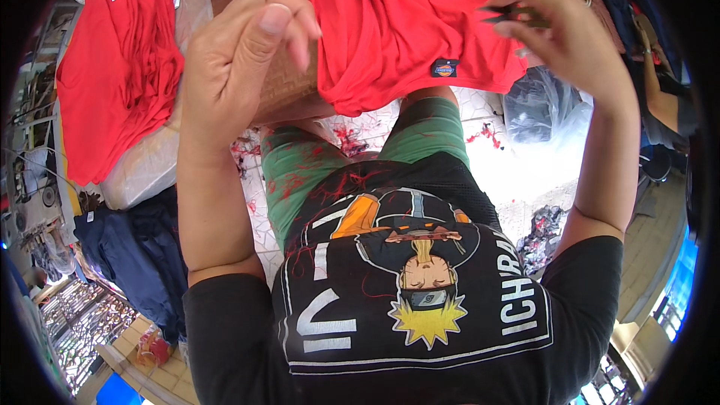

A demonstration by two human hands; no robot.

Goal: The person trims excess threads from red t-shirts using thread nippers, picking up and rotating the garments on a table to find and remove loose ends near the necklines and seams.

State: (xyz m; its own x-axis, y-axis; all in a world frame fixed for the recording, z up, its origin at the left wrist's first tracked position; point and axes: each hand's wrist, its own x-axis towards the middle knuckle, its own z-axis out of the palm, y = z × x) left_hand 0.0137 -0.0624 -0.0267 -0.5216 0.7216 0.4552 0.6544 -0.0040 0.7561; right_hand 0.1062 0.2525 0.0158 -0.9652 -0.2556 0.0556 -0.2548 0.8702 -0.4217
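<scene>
— While raised over the lap: left hand (pixel 244 52)?
— Fingers pinched together, empty. Right hand (pixel 559 37) clamped on small dark snips (pixel 510 13), above red shirt (pixel 405 22) draped across the knees.

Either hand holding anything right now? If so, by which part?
The right hand pinches a small dark tool, seemingly thread snips, by its rear end, tips toward the red garment. The left hand has its fingers curled; nothing visible in it.
</scene>
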